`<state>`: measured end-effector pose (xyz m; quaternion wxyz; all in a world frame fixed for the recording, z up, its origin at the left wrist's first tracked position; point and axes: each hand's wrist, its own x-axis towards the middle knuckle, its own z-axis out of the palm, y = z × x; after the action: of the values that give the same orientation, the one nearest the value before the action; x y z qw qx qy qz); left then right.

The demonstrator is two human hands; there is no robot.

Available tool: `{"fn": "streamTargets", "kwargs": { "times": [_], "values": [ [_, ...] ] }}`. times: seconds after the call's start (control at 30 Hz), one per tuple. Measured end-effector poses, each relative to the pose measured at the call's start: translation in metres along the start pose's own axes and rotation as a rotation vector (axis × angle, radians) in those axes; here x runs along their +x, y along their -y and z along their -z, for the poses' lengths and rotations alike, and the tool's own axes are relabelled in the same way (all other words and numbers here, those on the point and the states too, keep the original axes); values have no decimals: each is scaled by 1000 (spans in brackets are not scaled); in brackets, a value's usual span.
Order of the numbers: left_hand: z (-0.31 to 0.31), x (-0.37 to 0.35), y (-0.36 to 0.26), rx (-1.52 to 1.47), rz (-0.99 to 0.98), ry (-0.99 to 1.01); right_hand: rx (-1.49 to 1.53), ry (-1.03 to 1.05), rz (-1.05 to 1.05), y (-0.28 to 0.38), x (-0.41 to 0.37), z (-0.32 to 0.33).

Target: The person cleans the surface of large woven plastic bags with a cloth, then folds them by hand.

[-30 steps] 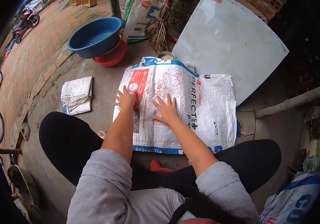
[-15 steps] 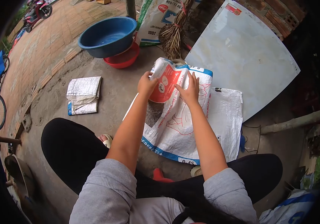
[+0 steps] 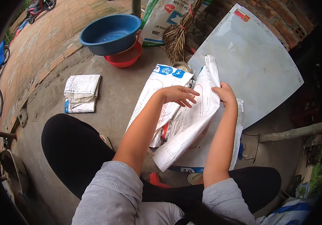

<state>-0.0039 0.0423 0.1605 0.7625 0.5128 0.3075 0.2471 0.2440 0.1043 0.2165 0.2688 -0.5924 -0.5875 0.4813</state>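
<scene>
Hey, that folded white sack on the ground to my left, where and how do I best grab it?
Probably pinch the folded white sack by its right edge, with your left hand coming in low from the right. It lies flat on the ground, and layers seem to show along that edge, so gripping them together should keep the folds closed.
</scene>
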Motion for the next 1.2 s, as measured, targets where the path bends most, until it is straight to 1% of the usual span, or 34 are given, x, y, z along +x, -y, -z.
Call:
{"fn": "streamTargets", "kwargs": {
  "times": [0.03,0.07,0.1,0.13,0.17,0.2,0.23,0.27,0.3,0.33,0.37,0.43,0.47,0.5,0.57,0.6,0.63,0.7,0.73,0.8,0.87,0.9,0.97,1.0,1.03,1.1,1.13,1.17,1.2],
  "values": [
    [21,1,21,14,-34,-313,3,-2,-2,-6,-1,5],
    [39,-4,42,11,-36,-715,-20,-84,1,-14,-2,16],
    [78,2,94,77,-140,-1085,-44,-166,3,-21,-4,26],
    [97,-12,125,177,-54,-1440,-43,-166,1,-27,-6,38],
    [101,-35,142,280,103,-1638,-19,-236,-11,-33,-9,50],
    [97,-53,159,329,291,-1654,3,-306,-24,-38,-12,60],
    [91,-64,173,377,478,-1661,-1,-307,-23,-37,-20,68],
    [89,-66,192,376,476,-1660,34,-371,17,-32,-30,77],
    [83,-67,202,388,506,-1551,73,-436,57,-30,-35,84],
    [82,-66,208,405,537,-1440,79,-440,55,-34,-34,92],
    [88,-67,210,416,541,-1436,104,-484,76,-38,-34,100],
    [76,-78,166,103,540,-1072,132,-531,91,-46,-36,102],
    [78,-76,164,140,496,-1024,101,-536,94,-46,-36,102],
    [79,-73,159,139,493,-1018,68,-543,100,-44,-37,102],
    [77,-70,145,-107,590,-732,65,-539,108,-37,-41,93],
    [71,-69,148,-209,493,-647,84,-508,114,-34,-42,87],
    [58,-72,141,-203,491,-649,104,-474,122,-31,-43,81],
    [32,-76,126,-408,251,-518,86,-472,125,-30,-44,79],
    [33,-73,129,-449,254,-475,94,-474,137,-33,-43,77],
    [27,-64,132,-415,245,-476,100,-479,148,-39,-42,75],
    [30,-49,146,-342,250,-486,-15,-535,154,-41,-38,72],
    [25,-46,142,-336,248,-484,-12,-540,156,-44,-35,73],
    [7,-42,133,-285,228,-504,-105,-527,202,-50,-29,73],
    [0,-38,134,-332,259,-586,-106,-529,205,-46,-29,67],
    [-5,-34,138,-332,256,-586,-79,-529,216,-40,-30,58],
    [-15,-25,146,-267,212,-618,-53,-530,227,-31,-30,47],
    [-14,-18,155,-258,161,-642,-45,-493,228,-28,-25,41],
    [-11,-14,162,-257,163,-642,-36,-456,229,-27,-22,35],
    [-10,-13,161,-243,120,-672,-18,-433,214,-25,-20,27]
  ]
}}
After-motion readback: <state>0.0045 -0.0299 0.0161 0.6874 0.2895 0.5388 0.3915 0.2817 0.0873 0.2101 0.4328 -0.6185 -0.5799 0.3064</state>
